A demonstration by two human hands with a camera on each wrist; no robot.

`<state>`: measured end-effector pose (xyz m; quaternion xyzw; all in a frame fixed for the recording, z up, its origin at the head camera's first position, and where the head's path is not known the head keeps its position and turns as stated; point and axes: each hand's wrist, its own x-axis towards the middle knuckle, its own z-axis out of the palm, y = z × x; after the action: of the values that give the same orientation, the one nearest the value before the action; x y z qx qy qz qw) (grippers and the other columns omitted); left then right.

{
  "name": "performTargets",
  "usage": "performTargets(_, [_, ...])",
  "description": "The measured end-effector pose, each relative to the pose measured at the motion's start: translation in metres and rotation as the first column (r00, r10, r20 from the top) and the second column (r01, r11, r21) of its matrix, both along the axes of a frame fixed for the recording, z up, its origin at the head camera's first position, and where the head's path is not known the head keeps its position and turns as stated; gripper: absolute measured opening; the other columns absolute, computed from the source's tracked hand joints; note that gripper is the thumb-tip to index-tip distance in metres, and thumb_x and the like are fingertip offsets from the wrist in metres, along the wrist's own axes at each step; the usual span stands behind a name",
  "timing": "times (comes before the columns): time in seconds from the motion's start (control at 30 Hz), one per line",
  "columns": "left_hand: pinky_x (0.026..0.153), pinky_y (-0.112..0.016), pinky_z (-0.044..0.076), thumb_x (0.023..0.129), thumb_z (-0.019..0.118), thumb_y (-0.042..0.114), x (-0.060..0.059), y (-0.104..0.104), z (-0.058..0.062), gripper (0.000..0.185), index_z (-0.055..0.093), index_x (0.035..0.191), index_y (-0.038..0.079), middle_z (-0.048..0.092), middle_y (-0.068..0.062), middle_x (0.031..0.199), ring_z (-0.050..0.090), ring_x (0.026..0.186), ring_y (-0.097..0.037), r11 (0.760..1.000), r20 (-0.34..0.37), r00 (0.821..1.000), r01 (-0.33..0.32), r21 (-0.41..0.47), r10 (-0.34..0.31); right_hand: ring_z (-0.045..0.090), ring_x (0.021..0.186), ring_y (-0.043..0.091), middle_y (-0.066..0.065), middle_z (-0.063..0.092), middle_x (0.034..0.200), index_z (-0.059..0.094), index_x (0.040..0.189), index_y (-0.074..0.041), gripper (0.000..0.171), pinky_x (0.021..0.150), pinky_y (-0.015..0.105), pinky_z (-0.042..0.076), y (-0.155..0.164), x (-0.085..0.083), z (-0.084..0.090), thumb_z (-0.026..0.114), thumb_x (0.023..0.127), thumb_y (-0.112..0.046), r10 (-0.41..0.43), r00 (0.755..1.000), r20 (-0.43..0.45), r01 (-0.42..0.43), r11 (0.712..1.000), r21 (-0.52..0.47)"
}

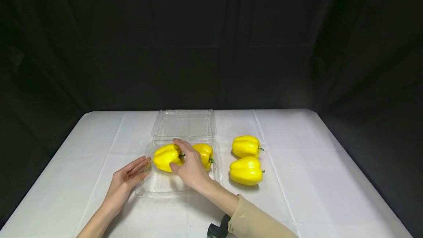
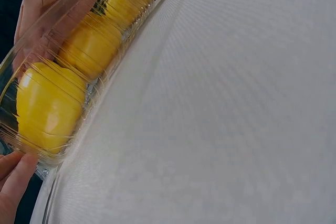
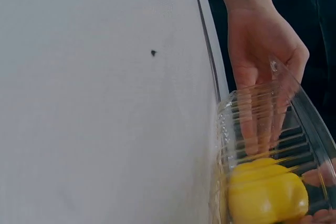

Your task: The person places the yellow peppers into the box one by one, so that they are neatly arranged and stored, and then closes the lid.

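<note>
A clear plastic clamshell container (image 1: 158, 188) lies open on the white table, its lid (image 1: 183, 124) folded back. Two yellow bell peppers lie in its base. My right hand (image 1: 176, 155) grips the left pepper (image 1: 163, 157) from above, thumb in front and fingers over its top. The second pepper (image 1: 205, 153) lies right beside it. My left hand (image 1: 143, 167) rests with straight fingers against the container's left wall. In the left wrist view my fingertips (image 2: 16, 169) touch the ribbed wall (image 2: 79, 129), with the pepper (image 2: 47, 106) behind it. The right wrist view shows that pepper (image 3: 268, 195) inside the wall (image 3: 247, 114).
Two more yellow peppers (image 1: 245, 146) (image 1: 246, 171) lie on the table just right of the container. The white cloth (image 1: 314, 179) runs to the table edges, and black curtains close off the back and sides.
</note>
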<state>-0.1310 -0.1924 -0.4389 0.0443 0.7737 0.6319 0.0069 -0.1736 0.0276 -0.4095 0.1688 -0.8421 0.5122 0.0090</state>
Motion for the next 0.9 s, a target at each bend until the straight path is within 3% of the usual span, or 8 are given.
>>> performTargets(0.37, [0.097,-0.007,0.042,0.097,0.062,0.010,-0.001,0.001,0.000,0.056,0.042,0.147,-0.005,0.051,-0.020,0.147,0.053,0.118,0.011,1.000,-0.013,1.000,-0.002,0.003,0.002,0.051,0.133,0.036,0.002,0.048,0.152,0.049,0.147,-0.013,0.065,0.111,0.050,0.042,0.027,0.006,0.004,0.072,0.086,-0.009,0.022,1.000,-0.014,-0.023,0.996,-0.081])
performTargets(0.63, [0.097,-0.008,0.043,0.097,0.062,0.013,-0.002,0.001,0.001,0.055,0.044,0.147,-0.002,0.052,-0.018,0.146,0.053,0.120,0.009,1.000,-0.014,1.000,-0.005,-0.011,0.005,0.054,0.132,0.030,-0.002,0.049,0.150,0.051,0.146,-0.018,0.066,0.112,0.041,0.043,0.044,0.015,0.008,0.074,0.086,-0.008,-0.002,0.999,-0.045,0.000,0.999,-0.049])
performTargets(0.9, [0.098,-0.008,0.042,0.097,0.063,0.013,-0.002,0.001,0.001,0.056,0.043,0.147,-0.002,0.052,-0.018,0.147,0.053,0.119,0.010,1.000,-0.008,1.000,-0.003,0.004,0.003,0.053,0.133,0.030,-0.004,0.050,0.150,0.051,0.146,-0.023,0.066,0.113,0.043,0.042,0.055,0.021,0.011,0.075,0.086,-0.011,-0.011,1.000,-0.025,0.009,0.998,-0.059])
